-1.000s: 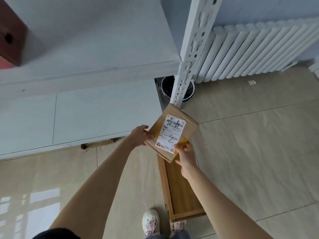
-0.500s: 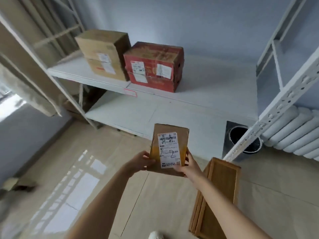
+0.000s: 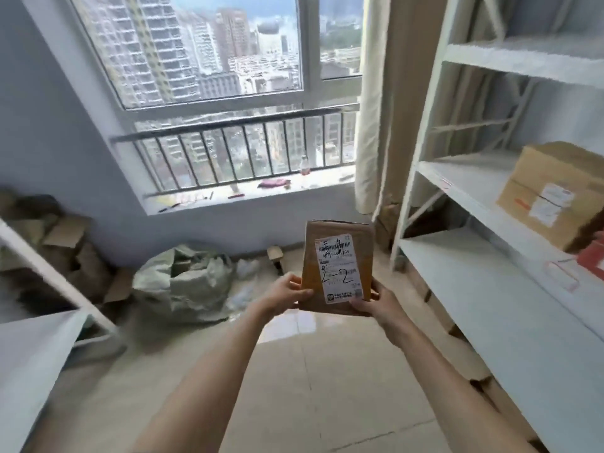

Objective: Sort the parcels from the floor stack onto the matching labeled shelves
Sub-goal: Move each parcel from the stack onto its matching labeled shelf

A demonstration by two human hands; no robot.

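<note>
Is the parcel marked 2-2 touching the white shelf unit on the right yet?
Apart. The head view shows the parcel held up between the left hand and right hand, with open floor separating it from the shelf unit.

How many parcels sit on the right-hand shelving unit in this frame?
2: a brown cardboard box on the middle shelf, and a red box beside it, cut off by the frame edge. More may be out of view.
</note>
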